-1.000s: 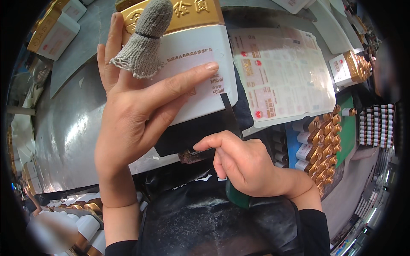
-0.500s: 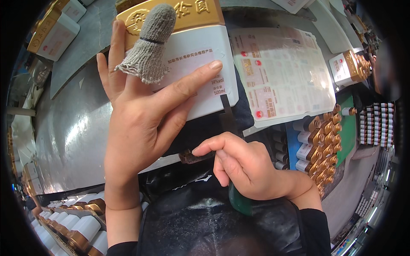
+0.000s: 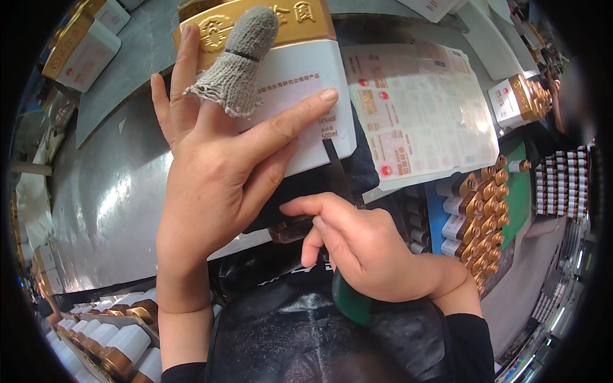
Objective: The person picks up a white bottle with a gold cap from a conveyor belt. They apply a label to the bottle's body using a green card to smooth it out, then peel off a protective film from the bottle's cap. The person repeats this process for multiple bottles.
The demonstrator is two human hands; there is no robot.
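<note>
A flat white bottle (image 3: 287,59) with an embossed gold shoulder (image 3: 313,32) lies in front of me on dark cloth. My left hand (image 3: 217,153) rests across its printed face, fingers spread; one finger wears a grey knitted finger cover (image 3: 239,64) tied with a dark band. Gripped in my right hand (image 3: 364,249) is a tool with a narrow dark blade (image 3: 338,169) and a green handle (image 3: 351,300). The blade tip reaches the small print by the bottle's lower right corner; whether it touches the surface I cannot tell.
A translucent sheet of printed transfers (image 3: 424,108) lies right of the bottle. Several white-and-gold bottles (image 3: 472,223) stand on the right, with others (image 3: 121,345) at the lower left. A grey metal worktop (image 3: 108,191) extends to the left. Another bottle (image 3: 83,48) lies at the far left.
My left hand has shifted slightly right over the bottle. My right hand has moved a little left and up, and the blade tip has moved slightly left along the print.
</note>
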